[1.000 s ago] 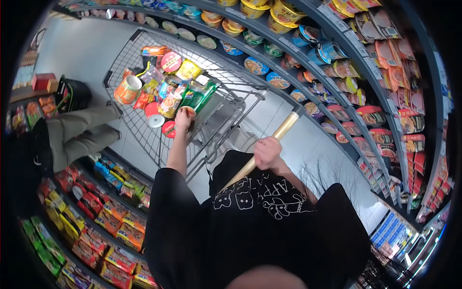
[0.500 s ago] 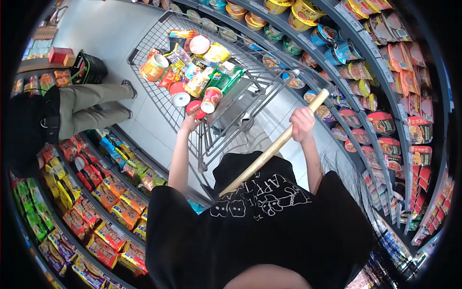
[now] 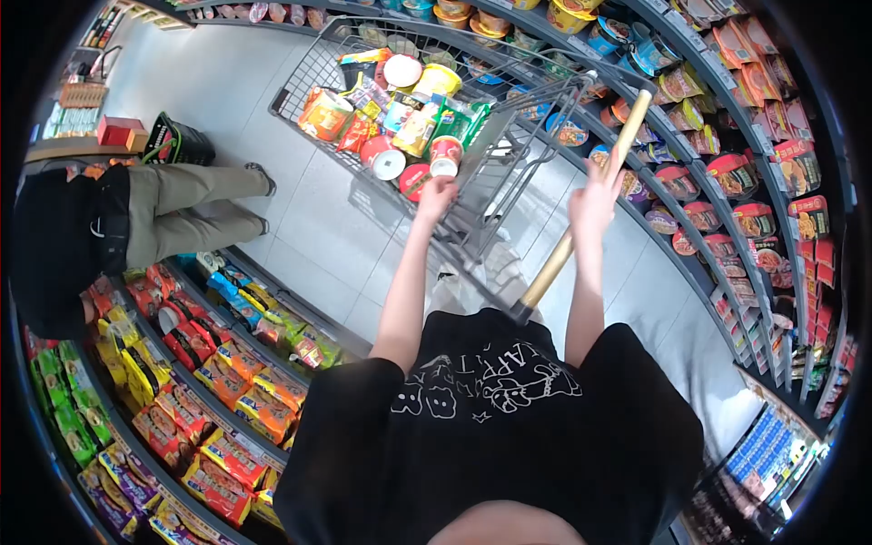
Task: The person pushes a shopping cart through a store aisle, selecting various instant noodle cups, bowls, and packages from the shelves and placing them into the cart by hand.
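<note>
Resting the right hand (image 3: 592, 202) on the tan cart handle (image 3: 633, 130), left hand (image 3: 438, 198) beside a red tub (image 3: 414, 183) in the wire cart (image 3: 312, 74), closure of each grip indeterminable.

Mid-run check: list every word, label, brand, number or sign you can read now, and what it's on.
"APP": on the black shirt; neighbouring letters are unclear.
Red-and-white cup and red round lid in the cart: print too small to read.
Shelf packets and noodle bowls: too small or blurred.
Shelf-edge labels: too blurred.
</note>
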`<state>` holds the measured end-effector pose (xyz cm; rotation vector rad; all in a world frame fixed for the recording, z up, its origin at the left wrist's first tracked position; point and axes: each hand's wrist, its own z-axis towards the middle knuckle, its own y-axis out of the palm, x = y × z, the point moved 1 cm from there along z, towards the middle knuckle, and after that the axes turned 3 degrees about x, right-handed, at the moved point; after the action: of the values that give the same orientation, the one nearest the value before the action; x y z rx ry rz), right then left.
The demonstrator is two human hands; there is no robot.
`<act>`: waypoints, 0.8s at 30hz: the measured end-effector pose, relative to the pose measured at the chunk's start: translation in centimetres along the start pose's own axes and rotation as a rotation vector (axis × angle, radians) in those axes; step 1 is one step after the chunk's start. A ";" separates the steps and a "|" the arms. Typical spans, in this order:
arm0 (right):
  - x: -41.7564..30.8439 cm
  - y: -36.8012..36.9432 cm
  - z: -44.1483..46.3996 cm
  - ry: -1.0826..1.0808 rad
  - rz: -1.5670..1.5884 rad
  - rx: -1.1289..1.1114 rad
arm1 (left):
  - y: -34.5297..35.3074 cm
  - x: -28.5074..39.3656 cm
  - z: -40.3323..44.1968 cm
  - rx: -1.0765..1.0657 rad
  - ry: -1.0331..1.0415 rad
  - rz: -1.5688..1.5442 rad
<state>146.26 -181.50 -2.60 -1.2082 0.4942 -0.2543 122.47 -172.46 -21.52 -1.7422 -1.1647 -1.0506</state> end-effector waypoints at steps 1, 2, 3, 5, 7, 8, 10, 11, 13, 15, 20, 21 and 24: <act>1.2 0.7 -0.1 0.046 0.083 0.010 | 0.5 -0.1 -0.3 0.018 0.109 0.049; 2.0 0.7 -0.4 0.101 0.170 0.025 | 1.1 0.7 -1.4 0.032 0.210 0.067; 1.9 0.1 -0.8 0.109 0.178 0.042 | 1.5 2.2 -2.5 0.044 0.319 0.087; 2.1 -1.7 -1.5 0.167 0.245 0.054 | 0.9 5.1 -6.2 0.010 0.364 -0.014; 3.1 -2.4 -2.5 0.165 0.231 0.101 | -1.4 6.4 -9.2 0.177 0.836 0.517; 4.4 -2.3 -2.9 0.160 0.210 0.094 | -2.6 6.4 -10.2 0.121 0.836 0.563; 7.2 -2.2 -3.4 0.166 0.171 0.102 | -4.2 5.3 -11.0 0.114 0.895 0.774; 8.4 -2.6 -3.4 0.198 0.176 0.069 | -5.1 5.0 -11.4 0.085 0.912 0.878; 12.1 -2.2 -3.7 0.170 0.159 0.076 | -6.6 3.6 -11.1 -0.064 0.895 0.947; 11.2 -4.1 -5.9 0.112 0.079 0.120 | -10.3 2.6 -11.6 -0.185 0.894 1.013; 17.3 -4.7 -6.2 0.232 0.005 0.152 | -6.9 -1.3 -5.6 -0.229 0.886 1.121; 10.6 -7.2 -10.1 0.235 0.003 0.186 | -14.2 -1.4 -8.1 -0.199 0.914 1.120; 18.4 -5.8 -8.4 0.302 -0.089 0.069 | -7.7 -1.9 -6.7 -0.445 0.912 1.272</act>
<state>158.46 -198.56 -3.55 -1.1309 0.6887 -0.5307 113.28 -177.01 -19.69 -1.5125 0.7443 -1.0243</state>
